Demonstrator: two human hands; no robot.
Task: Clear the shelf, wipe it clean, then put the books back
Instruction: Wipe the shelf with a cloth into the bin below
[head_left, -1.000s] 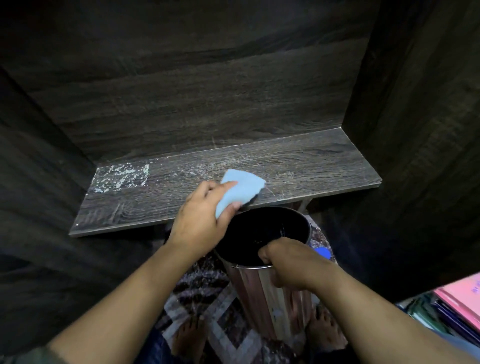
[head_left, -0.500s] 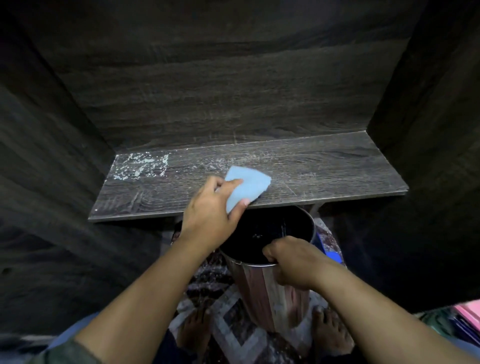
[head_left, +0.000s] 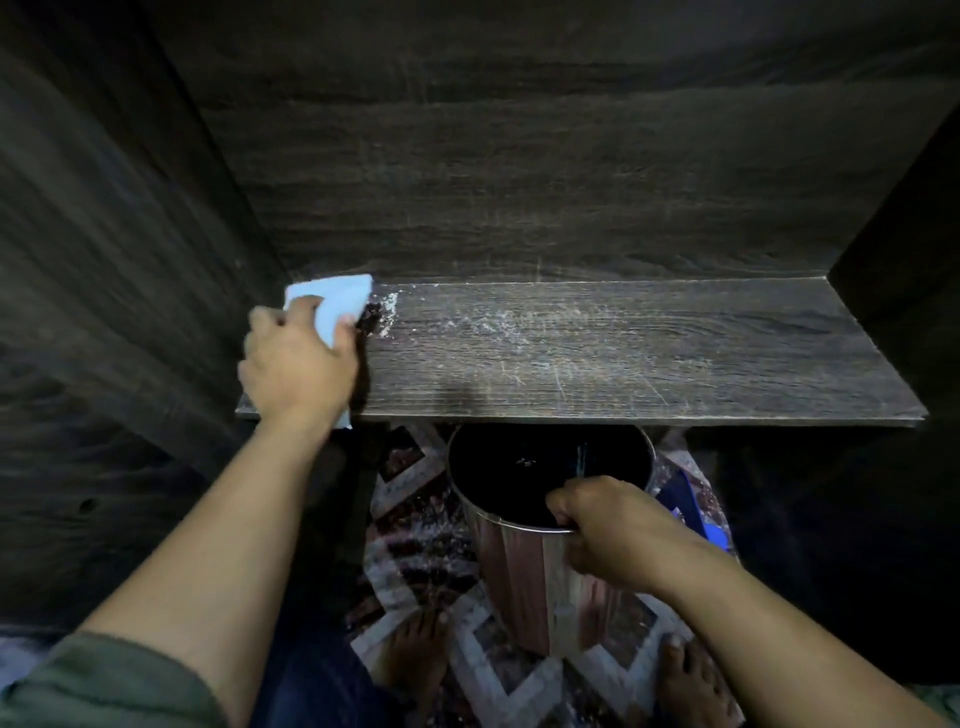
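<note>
The dark wooden shelf (head_left: 649, 358) holds no books and carries white dust and crumbs (head_left: 488, 327) across its middle. My left hand (head_left: 296, 364) presses a light blue cloth (head_left: 337, 301) onto the shelf's far left end, fingers curled over it, beside a small heap of white crumbs (head_left: 387, 312). My right hand (head_left: 602, 525) grips the near rim of a round metal bin (head_left: 519, 571) that stands just under the shelf's front edge. The bin's inside is dark. No books are in view.
Dark wooden walls close the shelf in at the left (head_left: 104, 260), back (head_left: 519, 156) and right (head_left: 909, 260). A patterned rug (head_left: 415, 519) lies below, with my bare feet (head_left: 415, 654) on either side of the bin.
My left hand has swept the blue cloth from the shelf's middle front to its far left back corner, over the white patch. The right hand keeps its hold on the bin rim.
</note>
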